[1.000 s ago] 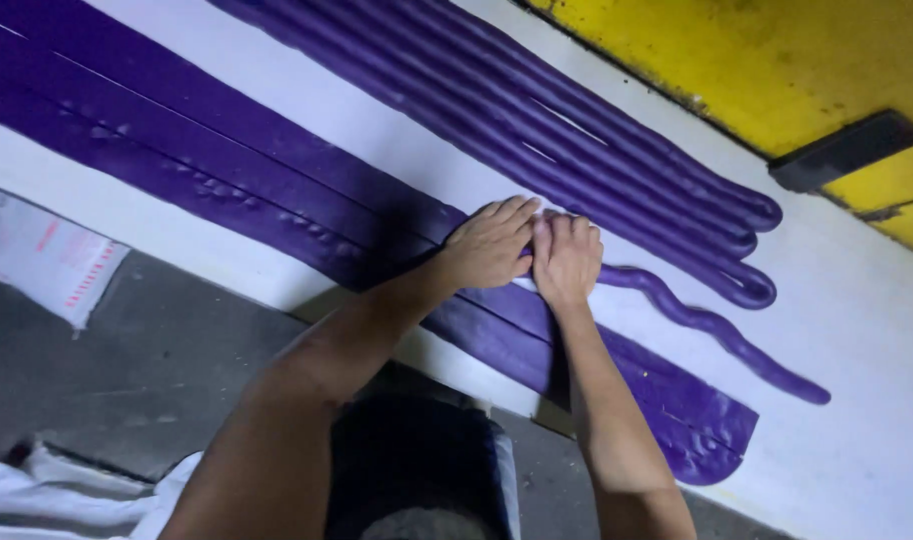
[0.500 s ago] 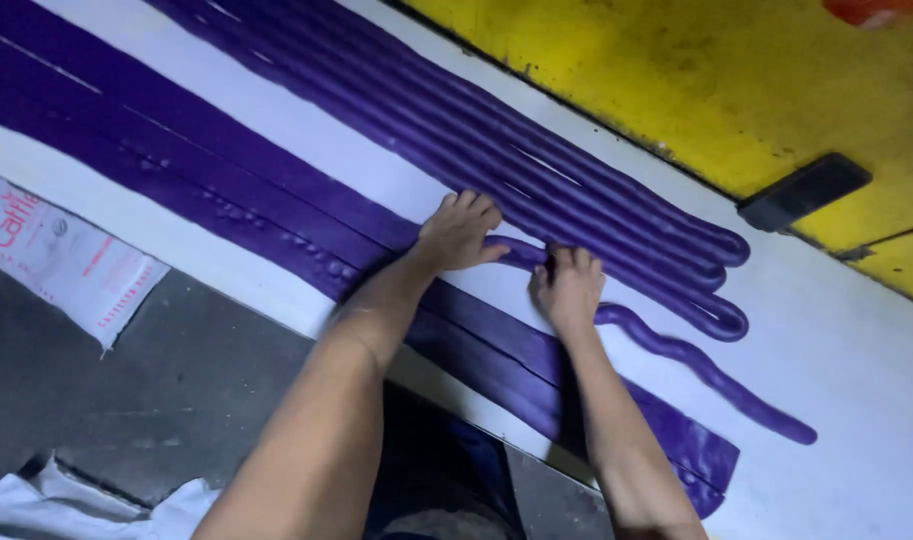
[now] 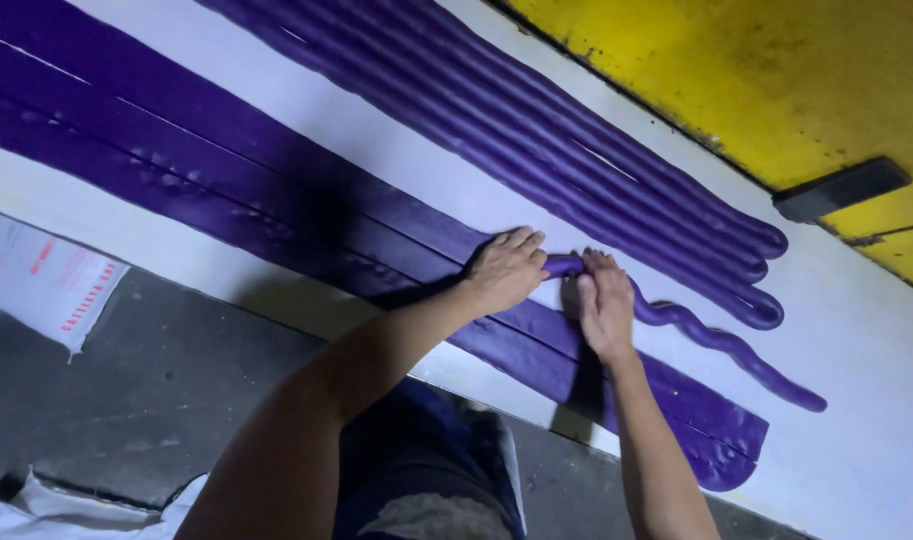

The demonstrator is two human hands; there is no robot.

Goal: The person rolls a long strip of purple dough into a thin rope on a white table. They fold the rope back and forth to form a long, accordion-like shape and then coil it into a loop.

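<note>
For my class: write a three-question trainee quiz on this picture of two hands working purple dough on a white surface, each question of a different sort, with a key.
1. True or false: both hands, the left hand and the right hand, rest on the same wavy purple roll.
2. Multiple choice: the flat purple strips lie (A) nearer the person than the finished rolls, (B) beyond them, (C) on top of them.
3. Fill in: the surface beyond the white worktop is coloured ____.

Key
1. True: the hands sit side by side on that roll, where it is being formed.
2. A.
3. Yellow: the yellow surface runs along the worktop's far edge.
</note>
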